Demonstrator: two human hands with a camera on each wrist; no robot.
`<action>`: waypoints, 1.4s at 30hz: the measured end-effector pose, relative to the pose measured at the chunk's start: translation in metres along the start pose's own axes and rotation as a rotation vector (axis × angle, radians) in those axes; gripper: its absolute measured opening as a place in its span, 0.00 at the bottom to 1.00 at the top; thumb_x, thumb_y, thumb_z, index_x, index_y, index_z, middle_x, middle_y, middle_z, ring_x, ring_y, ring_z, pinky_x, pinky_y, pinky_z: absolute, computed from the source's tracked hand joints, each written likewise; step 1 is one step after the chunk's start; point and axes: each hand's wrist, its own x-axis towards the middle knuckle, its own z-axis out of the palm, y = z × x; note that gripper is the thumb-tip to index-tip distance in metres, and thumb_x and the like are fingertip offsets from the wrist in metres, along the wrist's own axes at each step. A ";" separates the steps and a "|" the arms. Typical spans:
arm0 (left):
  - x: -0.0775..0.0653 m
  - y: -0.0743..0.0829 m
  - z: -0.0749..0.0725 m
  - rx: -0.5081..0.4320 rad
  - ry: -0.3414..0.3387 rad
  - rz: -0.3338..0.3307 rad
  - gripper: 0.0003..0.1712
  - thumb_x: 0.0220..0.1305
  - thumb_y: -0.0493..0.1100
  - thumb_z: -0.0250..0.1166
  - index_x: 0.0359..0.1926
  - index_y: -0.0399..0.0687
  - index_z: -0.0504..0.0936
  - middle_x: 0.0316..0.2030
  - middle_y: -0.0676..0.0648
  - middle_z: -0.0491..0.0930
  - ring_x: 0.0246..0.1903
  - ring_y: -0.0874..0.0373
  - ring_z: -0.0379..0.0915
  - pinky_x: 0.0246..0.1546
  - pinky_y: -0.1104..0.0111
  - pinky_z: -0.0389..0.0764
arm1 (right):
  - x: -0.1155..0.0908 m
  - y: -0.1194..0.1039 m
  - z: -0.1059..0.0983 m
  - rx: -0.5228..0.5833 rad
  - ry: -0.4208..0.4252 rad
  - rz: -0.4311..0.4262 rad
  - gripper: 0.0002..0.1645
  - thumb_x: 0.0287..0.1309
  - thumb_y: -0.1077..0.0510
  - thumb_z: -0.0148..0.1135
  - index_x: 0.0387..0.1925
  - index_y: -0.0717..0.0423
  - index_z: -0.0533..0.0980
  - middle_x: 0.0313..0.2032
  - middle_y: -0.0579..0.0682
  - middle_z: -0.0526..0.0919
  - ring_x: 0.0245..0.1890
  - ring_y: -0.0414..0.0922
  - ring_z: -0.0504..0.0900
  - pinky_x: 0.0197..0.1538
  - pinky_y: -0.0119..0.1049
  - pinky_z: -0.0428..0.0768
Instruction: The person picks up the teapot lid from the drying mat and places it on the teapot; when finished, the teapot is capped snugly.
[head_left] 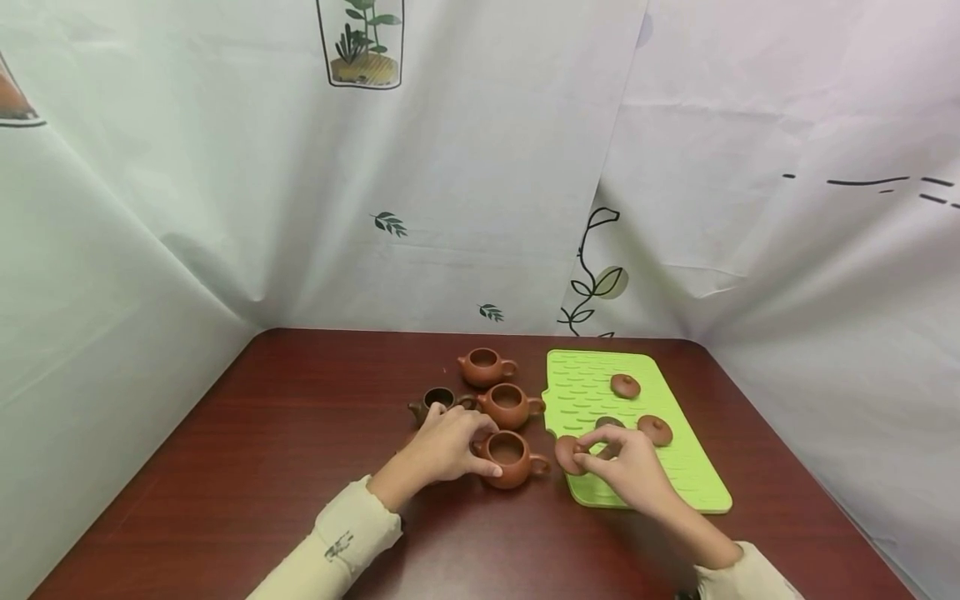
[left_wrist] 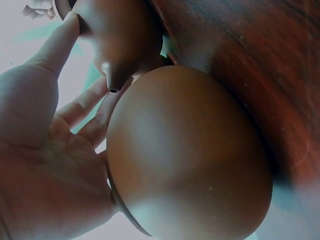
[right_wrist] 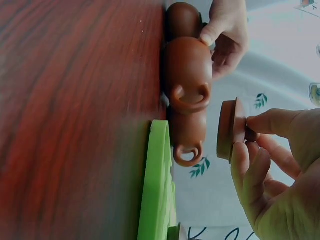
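On my head view a dark red, wood-grained surface [head_left: 225, 483] spans the lower frame. Three reddish-brown teapots [head_left: 507, 408] stand in a column near centre, a darker teapot [head_left: 425, 409] just to their left. My left wrist view shows another rounded brown pot [left_wrist: 190, 155]. Right of centre lies a lime-green mat [head_left: 581, 387].

Left arm [head_left: 401, 481], cream-sleeved: extends forward, left of the light green, rectangular ridged mat [head_left: 588, 379]. Left hand [head_left: 452, 442]: directed toward the mat, thumb and fingers parted in a curved grip. Right arm [head_left: 701, 533]: extends from the mat's near side. Right hand [head_left: 630, 467]: raised above the mat's near-left portion, thumb and fingertips pinched.
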 end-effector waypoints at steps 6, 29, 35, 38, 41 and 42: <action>-0.001 0.001 0.000 0.002 0.003 -0.002 0.31 0.45 0.67 0.76 0.48 0.59 0.84 0.44 0.57 0.83 0.47 0.58 0.76 0.48 0.53 0.63 | 0.004 -0.005 0.006 0.028 -0.025 0.009 0.07 0.49 0.64 0.76 0.32 0.54 0.84 0.34 0.49 0.85 0.21 0.38 0.80 0.25 0.33 0.77; -0.001 0.002 -0.001 0.003 -0.005 -0.004 0.32 0.45 0.68 0.75 0.48 0.57 0.85 0.44 0.56 0.83 0.46 0.57 0.77 0.48 0.51 0.64 | 0.020 -0.028 0.031 0.042 -0.112 0.008 0.07 0.50 0.65 0.74 0.31 0.53 0.83 0.25 0.50 0.84 0.18 0.39 0.79 0.19 0.31 0.73; 0.000 0.002 0.001 0.004 -0.012 -0.009 0.32 0.46 0.68 0.75 0.49 0.57 0.85 0.45 0.57 0.84 0.47 0.57 0.77 0.47 0.51 0.64 | 0.023 -0.030 0.038 0.066 -0.133 0.004 0.07 0.51 0.65 0.73 0.32 0.55 0.83 0.25 0.51 0.85 0.19 0.42 0.81 0.19 0.32 0.74; 0.000 0.002 0.000 0.005 -0.014 -0.011 0.33 0.46 0.68 0.75 0.49 0.56 0.84 0.46 0.57 0.84 0.47 0.57 0.77 0.47 0.51 0.64 | 0.024 -0.030 0.040 0.086 -0.137 -0.016 0.07 0.51 0.66 0.73 0.32 0.55 0.83 0.27 0.51 0.85 0.22 0.48 0.84 0.21 0.33 0.76; 0.000 0.002 -0.001 0.005 -0.016 -0.012 0.33 0.47 0.67 0.75 0.50 0.56 0.84 0.46 0.57 0.84 0.47 0.57 0.77 0.47 0.51 0.64 | 0.026 -0.030 0.042 0.109 -0.148 -0.021 0.07 0.52 0.67 0.72 0.33 0.57 0.82 0.28 0.50 0.85 0.25 0.52 0.86 0.25 0.33 0.78; 0.000 0.002 -0.001 0.003 -0.018 -0.012 0.33 0.47 0.67 0.75 0.50 0.56 0.84 0.46 0.57 0.83 0.47 0.57 0.77 0.47 0.51 0.64 | 0.027 -0.030 0.043 0.112 -0.150 -0.019 0.07 0.52 0.67 0.72 0.33 0.57 0.82 0.29 0.50 0.85 0.25 0.52 0.86 0.25 0.33 0.79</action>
